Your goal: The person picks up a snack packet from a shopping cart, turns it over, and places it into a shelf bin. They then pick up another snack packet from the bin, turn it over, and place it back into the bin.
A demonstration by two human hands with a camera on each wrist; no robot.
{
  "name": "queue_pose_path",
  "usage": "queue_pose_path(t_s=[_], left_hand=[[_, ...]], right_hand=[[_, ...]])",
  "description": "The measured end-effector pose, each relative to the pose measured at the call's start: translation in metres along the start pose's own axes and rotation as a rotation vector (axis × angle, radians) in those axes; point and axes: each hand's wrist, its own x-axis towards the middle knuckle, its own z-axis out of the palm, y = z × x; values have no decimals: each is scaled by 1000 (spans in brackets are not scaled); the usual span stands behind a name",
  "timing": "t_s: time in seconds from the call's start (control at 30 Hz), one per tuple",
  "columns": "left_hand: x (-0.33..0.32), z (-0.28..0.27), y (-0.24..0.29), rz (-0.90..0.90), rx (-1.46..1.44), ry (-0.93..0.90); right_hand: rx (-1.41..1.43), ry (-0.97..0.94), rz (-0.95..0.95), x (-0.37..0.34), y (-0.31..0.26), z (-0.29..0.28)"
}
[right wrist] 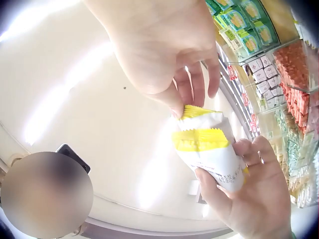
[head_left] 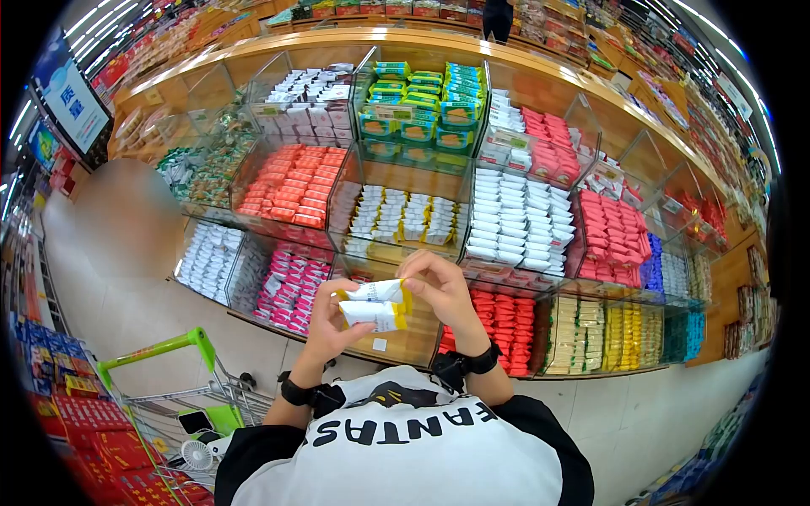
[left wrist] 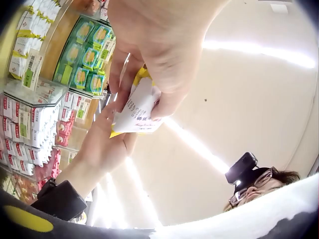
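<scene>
Two small snack packets, white with yellow crimped ends, are held side by side over the front of the shop display. My left hand [head_left: 327, 327] grips both of them, its thumb on the nearer packet [head_left: 377, 317] and its fingers behind. With thumb and fingertip, my right hand [head_left: 442, 291] pinches the yellow end of the farther packet [head_left: 371, 292]. In the right wrist view the nearer packet [right wrist: 207, 157] overlaps the farther one, and both look sealed. Small print covers the packet [left wrist: 137, 110] in the left wrist view.
Clear-walled bins hold white-and-yellow packets [head_left: 405, 215], red packets [head_left: 502, 329], white packets [head_left: 519, 223] and green packs [head_left: 422, 97]. A green-handled shopping cart [head_left: 156, 346] carrying a small white fan [head_left: 197, 455] stands at left. Another person [head_left: 126, 223] is near the display's left end.
</scene>
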Motion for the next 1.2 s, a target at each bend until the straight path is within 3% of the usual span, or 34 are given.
queue_pose_path(t_s=[0.23,0.3,0.43,0.67,1.2], left_hand=[[-1,8,-2,-62,17,80],[-2,8,-2,-46,118,79],[-6,6,-9,-95,144,40],[-6,16,-8,-103,222,-1],[-25,48,3,-91,38,46]], right_hand=[[105,17,125,1,-6,6],[-96,1,205,-1,-12,7],[-131,1,248,-3,-12,2],[-256,-1,128,-10,-14,-7],[-63,92,45,-35,-9,-6]])
